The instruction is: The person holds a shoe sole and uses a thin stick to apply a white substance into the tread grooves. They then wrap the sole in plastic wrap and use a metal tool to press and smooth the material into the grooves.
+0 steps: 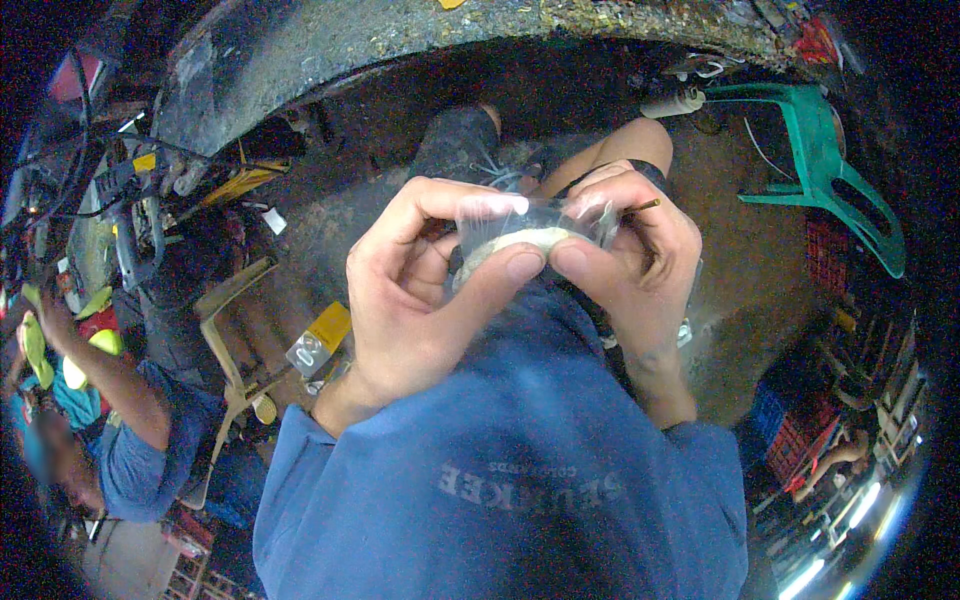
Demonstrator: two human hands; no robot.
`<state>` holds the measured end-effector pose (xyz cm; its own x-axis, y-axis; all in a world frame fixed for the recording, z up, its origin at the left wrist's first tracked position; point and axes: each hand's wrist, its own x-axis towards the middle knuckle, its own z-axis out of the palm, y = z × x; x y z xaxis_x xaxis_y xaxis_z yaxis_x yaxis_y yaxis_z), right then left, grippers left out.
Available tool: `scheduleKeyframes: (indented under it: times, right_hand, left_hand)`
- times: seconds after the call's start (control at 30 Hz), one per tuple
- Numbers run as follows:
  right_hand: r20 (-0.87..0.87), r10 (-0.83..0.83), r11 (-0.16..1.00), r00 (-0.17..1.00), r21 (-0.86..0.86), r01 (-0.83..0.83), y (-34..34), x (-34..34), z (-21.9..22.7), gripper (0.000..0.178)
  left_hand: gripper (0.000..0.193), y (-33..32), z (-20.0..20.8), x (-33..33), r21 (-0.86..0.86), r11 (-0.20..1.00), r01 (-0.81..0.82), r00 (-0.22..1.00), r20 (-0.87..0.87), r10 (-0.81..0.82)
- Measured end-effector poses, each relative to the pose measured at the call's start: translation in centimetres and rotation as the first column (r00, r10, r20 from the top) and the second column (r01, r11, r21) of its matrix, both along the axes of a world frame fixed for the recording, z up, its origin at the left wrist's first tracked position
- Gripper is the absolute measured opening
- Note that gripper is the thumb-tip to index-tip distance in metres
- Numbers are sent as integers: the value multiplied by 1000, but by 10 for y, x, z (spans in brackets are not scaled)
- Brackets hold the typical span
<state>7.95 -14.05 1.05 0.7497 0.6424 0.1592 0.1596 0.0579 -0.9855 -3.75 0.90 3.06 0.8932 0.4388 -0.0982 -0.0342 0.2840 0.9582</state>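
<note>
Both hands are raised in front of my chest, pinching a clear plastic piece [590, 215] that wraps or covers a pale, curved, whitish object [520, 240]. I cannot make out what kind of thing that is. My left hand [420, 260] grips its left side, thumb on the near face and index finger along the top. My right hand [640, 250] grips the right side the same way, and the two thumb tips almost meet at the middle. A thin brown stick [642, 207] pokes out by the right fingers.
A worn workbench edge [330, 65] curves across the far side. At right are a green plastic chair [815, 150] and red and blue crates [790, 425]. Left, a person in blue [155, 440] works beside a beige chair frame [225, 340]; a yellow-and-grey packet [320, 338] lies nearby.
</note>
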Motion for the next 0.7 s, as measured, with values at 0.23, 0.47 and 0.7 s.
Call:
scheduleKeyframes:
  times: [0.23, 0.47, 0.7]
  right_hand:
    - [-76, 47, 998, 996, 41, -44, 1, -1, -1, 21]
    - [-260, 29, 999, 965, -19, -35, 1, -7, 4, 23]
    - [-169, 64, 998, 984, 17, -62, -2, -6, 4, 20]
  left_hand:
    - [31, -2, -4, -2, -155, 988, -13, 1000, 14, 15]
    - [28, -7, 3, -8, -197, 980, -41, 997, -69, 28]
    - [31, -14, 1, -10, -79, 995, -60, 998, -33, 58]
